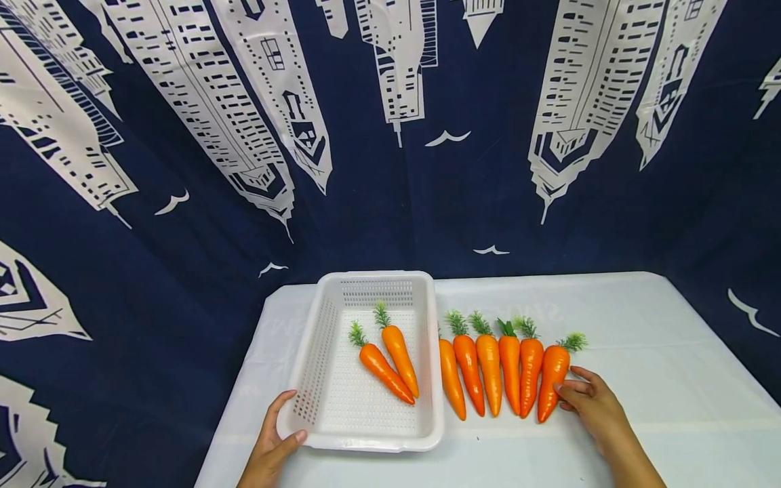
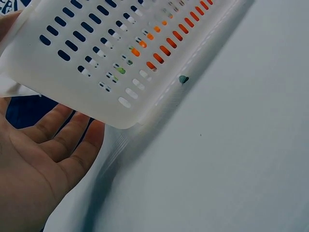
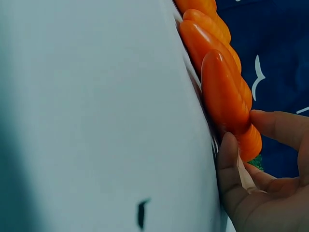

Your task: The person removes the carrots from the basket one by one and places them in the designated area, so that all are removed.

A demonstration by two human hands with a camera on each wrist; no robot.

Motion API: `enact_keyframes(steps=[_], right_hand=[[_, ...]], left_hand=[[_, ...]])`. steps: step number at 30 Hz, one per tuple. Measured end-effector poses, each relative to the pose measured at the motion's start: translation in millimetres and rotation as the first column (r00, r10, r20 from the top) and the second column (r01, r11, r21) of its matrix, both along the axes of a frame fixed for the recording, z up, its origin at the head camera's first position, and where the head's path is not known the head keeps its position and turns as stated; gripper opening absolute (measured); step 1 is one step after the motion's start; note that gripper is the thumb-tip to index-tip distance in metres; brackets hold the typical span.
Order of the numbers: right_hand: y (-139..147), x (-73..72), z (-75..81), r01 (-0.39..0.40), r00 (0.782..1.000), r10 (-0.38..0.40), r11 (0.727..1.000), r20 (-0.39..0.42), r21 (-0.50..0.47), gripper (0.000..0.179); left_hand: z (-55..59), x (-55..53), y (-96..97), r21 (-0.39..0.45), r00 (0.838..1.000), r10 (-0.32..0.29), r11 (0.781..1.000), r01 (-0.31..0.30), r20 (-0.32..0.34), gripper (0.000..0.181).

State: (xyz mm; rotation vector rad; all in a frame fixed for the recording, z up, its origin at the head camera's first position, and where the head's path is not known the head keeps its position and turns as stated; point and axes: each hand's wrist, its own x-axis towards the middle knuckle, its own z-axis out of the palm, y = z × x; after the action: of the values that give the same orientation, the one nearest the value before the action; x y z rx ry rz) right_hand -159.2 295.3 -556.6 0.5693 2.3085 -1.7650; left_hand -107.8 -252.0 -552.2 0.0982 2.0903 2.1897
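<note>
At the near left corner of a white plastic basket [image 1: 438, 400], my left hand [image 1: 272, 444] holds the rim, thumb on the front edge and fingers along the side. Two orange carrots with green tops lie inside, a left carrot [image 1: 383, 371] and a right carrot [image 1: 399, 354]. To the right of the basket, several carrots stand side by side in a row, tops pointing away from me. My right hand [image 1: 594, 409] pinches the rightmost carrot [image 1: 554, 371] between thumb and fingers. In the right wrist view, the thumb and forefinger sit on either side of this carrot [image 3: 222, 96].
A white cloth covers the table [image 1: 659, 339]. Behind it hangs a dark blue curtain [image 1: 396, 203] printed with white buildings and birds. The row's leftmost carrot [image 1: 451, 379] lies right beside the basket's wall.
</note>
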Motion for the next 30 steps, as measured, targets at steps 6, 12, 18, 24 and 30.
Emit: enact_keyframes(steps=[6,12,18,24,30], right_hand=[[1.2,0.4,2.8,0.01,1.0,-0.01,1.0,0.01,-0.01,0.083],[3.8,1.2,2.8,0.03,0.999,-0.03,0.999,0.02,-0.02,0.084],[4.6,0.5,0.4,0.021,1.0,-0.021,0.999,0.005,-0.029,0.082],[4.0,-1.1,-0.9,-0.006,1.0,0.006,1.0,-0.01,-0.012,0.082],[3.5,-0.7,1.2,0.0,1.0,0.0,1.0,-0.014,0.03,0.081]], left_hand=[[-1.9,0.3,0.0,0.014,1.0,-0.01,1.0,0.01,-0.018,0.07],[-1.4,0.5,0.0,0.015,1.0,-0.014,1.0,0.014,-0.013,0.07],[-0.9,1.2,0.2,0.016,1.0,-0.006,1.0,0.006,0.001,0.071],[-2.1,1.0,0.3,0.01,1.0,-0.003,1.0,0.003,-0.001,0.071],[-1.8,1.5,0.0,0.013,1.0,-0.003,1.0,0.003,0.003,0.072]])
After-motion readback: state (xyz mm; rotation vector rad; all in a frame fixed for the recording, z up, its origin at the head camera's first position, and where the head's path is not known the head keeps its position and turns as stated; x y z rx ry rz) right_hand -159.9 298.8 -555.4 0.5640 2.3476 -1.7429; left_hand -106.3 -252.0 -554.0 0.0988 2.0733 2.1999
